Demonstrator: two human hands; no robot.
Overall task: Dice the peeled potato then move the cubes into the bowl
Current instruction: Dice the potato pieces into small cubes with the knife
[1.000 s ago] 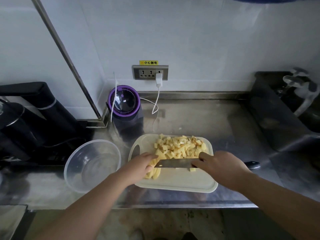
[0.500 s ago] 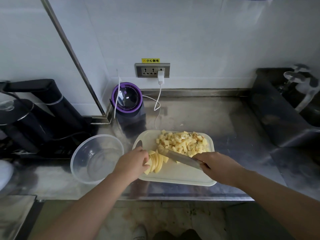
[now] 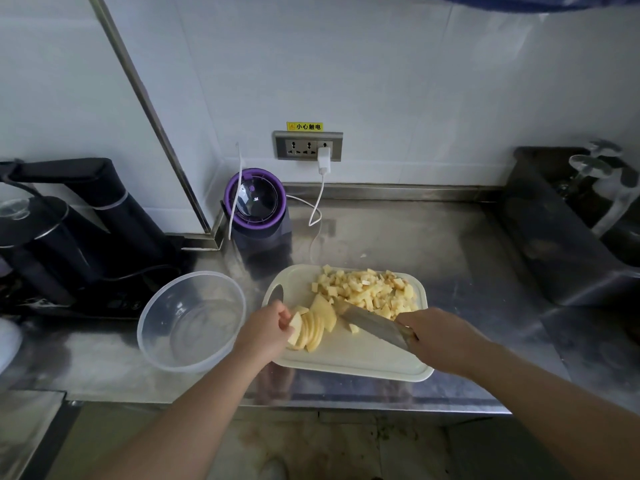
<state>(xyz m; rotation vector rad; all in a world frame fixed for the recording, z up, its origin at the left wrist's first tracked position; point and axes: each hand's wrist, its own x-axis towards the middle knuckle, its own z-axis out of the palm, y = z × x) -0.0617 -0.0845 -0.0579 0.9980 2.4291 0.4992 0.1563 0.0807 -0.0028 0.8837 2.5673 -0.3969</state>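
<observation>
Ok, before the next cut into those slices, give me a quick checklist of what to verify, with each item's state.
1. Left hand holds the fanned potato slices steady: ok.
2. Right hand grips the knife: ok.
3. Blade apart from the left hand: ok, the slices lie between them.
4. All potato diced: not ok, the slices are not yet cut into cubes.
5. Cube pile clear of the cutting spot: ok, it sits at the far side of the cutting board.
6. Bowl ready: ok, empty, left of the board.
</observation>
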